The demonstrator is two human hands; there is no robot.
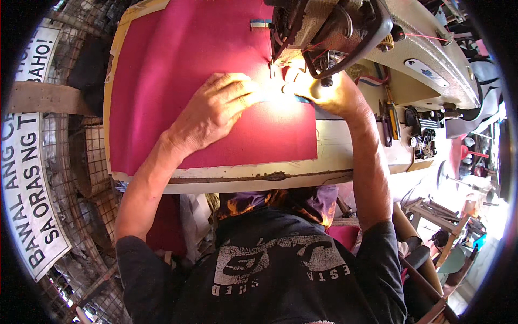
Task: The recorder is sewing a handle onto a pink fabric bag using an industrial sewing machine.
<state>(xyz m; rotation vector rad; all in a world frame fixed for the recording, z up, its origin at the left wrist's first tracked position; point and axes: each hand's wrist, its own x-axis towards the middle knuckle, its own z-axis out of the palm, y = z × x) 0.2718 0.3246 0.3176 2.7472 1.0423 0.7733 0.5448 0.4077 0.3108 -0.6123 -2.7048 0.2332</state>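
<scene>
A large magenta fabric piece lies under the sewing machine head, with a small striped tab near its upper edge. My left hand rests on the fabric left of the needle, fingers bent together at the lit area; whatever is between them is unclear. My right hand is right of the needle, fingers curled by a narrow blue strip. Bright glare obscures both sets of fingertips and what they grip.
The pale table edge runs across my front. Yellow-handled screwdriver, scissors and small metal machine parts sit right of my right arm. A wire grid with signs stands at left, a wooden frame at lower right.
</scene>
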